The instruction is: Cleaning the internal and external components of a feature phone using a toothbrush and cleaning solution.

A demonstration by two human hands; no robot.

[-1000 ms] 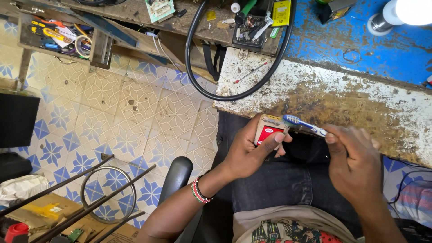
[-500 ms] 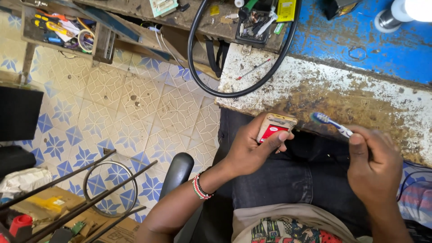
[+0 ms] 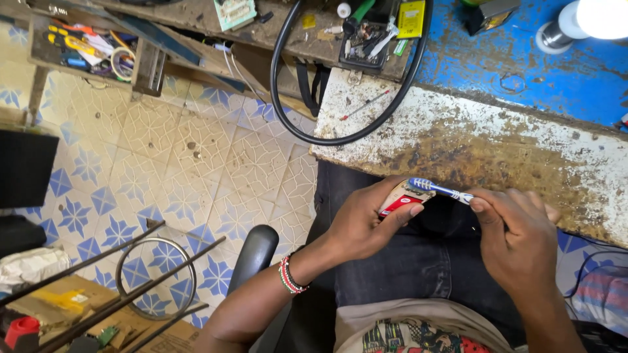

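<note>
Gripping small red-white part, left hand fingers clenched; right hand fingers pinching blue toothbrush, bristles touching it.

Worn bench edge close above hands.

Blue-white toothbrush lies level, its head touching the small red-white block.
</note>
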